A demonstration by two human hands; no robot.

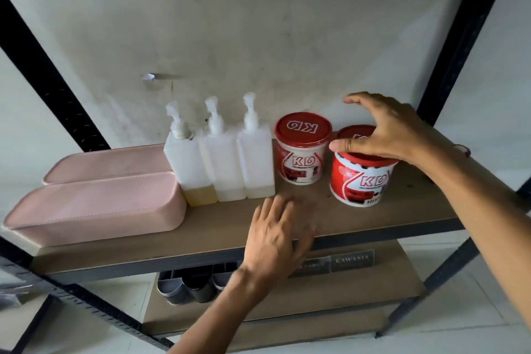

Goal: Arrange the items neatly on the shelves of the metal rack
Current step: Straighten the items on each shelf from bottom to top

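Observation:
On the brown shelf board (408, 210) of the black metal rack stand two red-and-white tubs with red lids. My right hand (385, 129) grips the lid of the nearer tub (362, 178) from above, thumb at its left rim. The other tub (301, 149) stands just left of it, untouched. Three white pump bottles (224, 158) stand in a row left of the tubs; the leftmost holds yellowish liquid. My left hand (278, 233) lies blurred over the shelf's front edge, fingers spread, holding nothing.
Two pink oblong containers (97, 204) lie side by side at the shelf's left end. A lower shelf holds a grey divided organiser (186, 284) and small labelled plaques (350, 260). Black uprights (465, 37) flank the shelf; a stained white wall is behind.

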